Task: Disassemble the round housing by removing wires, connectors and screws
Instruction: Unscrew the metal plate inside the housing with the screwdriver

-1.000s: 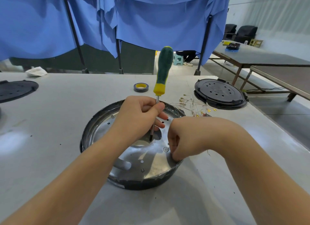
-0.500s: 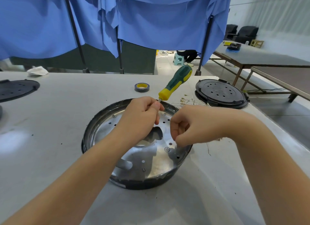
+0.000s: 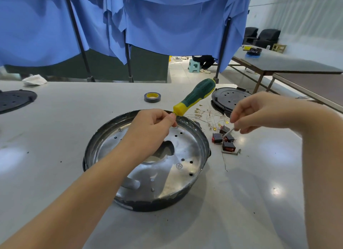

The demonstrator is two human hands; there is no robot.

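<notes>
The round housing [image 3: 185, 152], a shiny metal dish with a dark rim and a central hole, lies on the grey table. My left hand [image 3: 152, 130] hovers over its far side and grips the shaft of a green and yellow screwdriver [image 3: 194, 96], handle tilted up to the right. My right hand [image 3: 259, 111] is off to the right of the housing and pinches a long screw [image 3: 228, 132] above a pile of dark red connectors [image 3: 225, 142]. Loose wires [image 3: 207, 115] with brass terminals lie behind them.
Another long screw [image 3: 229, 152] lies right of the housing. A roll of tape [image 3: 152, 97] sits behind it. Black round covers rest at the far right [image 3: 226, 98] and far left [image 3: 14, 100]. Blue curtains hang beyond the table's far edge.
My right hand lifted a screw out of the housing's near right side and carried it right, over the connectors. The left hand raised the screwdriver out of the dish and tilted its handle right.
</notes>
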